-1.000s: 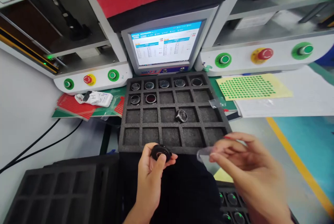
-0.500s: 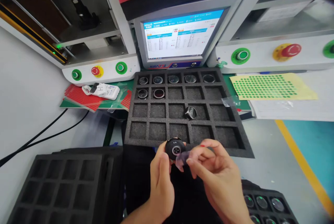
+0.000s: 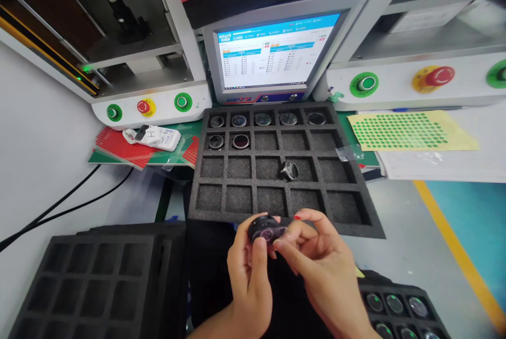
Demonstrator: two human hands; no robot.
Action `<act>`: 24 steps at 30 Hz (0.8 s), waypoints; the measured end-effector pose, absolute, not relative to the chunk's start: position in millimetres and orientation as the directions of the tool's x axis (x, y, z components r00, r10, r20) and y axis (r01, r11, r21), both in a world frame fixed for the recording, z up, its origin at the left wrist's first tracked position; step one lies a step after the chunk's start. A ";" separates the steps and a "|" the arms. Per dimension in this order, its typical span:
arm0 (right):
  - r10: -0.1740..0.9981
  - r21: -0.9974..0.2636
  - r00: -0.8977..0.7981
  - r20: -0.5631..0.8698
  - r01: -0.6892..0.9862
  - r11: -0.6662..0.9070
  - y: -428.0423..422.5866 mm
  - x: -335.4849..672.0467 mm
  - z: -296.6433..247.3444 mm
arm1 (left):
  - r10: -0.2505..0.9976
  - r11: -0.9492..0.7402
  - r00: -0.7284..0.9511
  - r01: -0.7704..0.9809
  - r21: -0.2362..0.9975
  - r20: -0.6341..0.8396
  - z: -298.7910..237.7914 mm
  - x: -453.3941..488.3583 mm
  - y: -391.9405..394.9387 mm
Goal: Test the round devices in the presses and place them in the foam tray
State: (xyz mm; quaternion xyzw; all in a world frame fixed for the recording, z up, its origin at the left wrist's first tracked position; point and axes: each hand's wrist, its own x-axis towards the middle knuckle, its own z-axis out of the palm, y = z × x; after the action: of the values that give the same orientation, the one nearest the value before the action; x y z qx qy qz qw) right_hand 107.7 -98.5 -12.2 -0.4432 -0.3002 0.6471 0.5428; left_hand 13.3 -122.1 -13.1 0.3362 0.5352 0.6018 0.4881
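My left hand (image 3: 248, 270) grips a small round black watch body (image 3: 264, 229) just in front of the near edge of a black foam tray (image 3: 237, 170). My right hand (image 3: 316, 265) is pinched at the same piece, pressing a thin clear film (image 3: 276, 233) onto its face. Both hands touch the watch body. The tray's far rows hold several round watch bodies (image 3: 240, 142), and one more (image 3: 290, 170) lies loose, tilted, near the tray's middle.
A monitor (image 3: 276, 57) stands behind the tray between two machines with green and red buttons (image 3: 144, 107). A yellow sheet of green dot stickers (image 3: 403, 131) lies right. An empty foam tray (image 3: 90, 286) sits lower left; another tray with watch bodies (image 3: 395, 307) lower right. A white handheld device (image 3: 154, 137) lies left.
My right hand has come in from the right with the clear film and now presses it on the watch body in my left hand. The view has shifted a little left.
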 end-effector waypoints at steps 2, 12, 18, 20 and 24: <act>0.970 -0.898 0.000 -0.241 -0.380 -0.223 -98.9 107.2 -13.8 | 0.939 0.088 -0.306 -0.221 0.971 -0.155 -14.4 14.1 -121.6; 0.974 -0.957 0.226 -0.031 -0.289 0.037 -84.8 97.8 -32.3 | 0.968 0.096 -0.237 0.037 0.995 -0.085 -7.5 -4.3 -113.5; 0.934 -0.954 0.352 0.060 -0.255 0.158 -82.3 119.2 -22.9 | 0.905 -0.340 0.114 0.772 0.538 0.409 13.4 -16.3 -9.0; 0.948 -0.948 0.309 0.079 -0.272 0.168 -85.6 127.7 -20.5 | 0.882 -0.413 0.236 0.805 0.427 0.408 8.1 -13.5 34.7; 0.948 -0.951 0.317 0.028 -0.285 0.123 -91.7 147.6 -22.8 | 0.850 -0.496 0.380 0.812 0.309 0.365 -10.6 -6.8 88.0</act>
State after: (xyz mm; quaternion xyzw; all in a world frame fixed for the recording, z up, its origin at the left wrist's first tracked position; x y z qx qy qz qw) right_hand 147.6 -91.7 -22.8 -0.4702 -0.3524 0.4662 0.6613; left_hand -6.8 88.0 -10.6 0.8297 0.5007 0.2437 0.0391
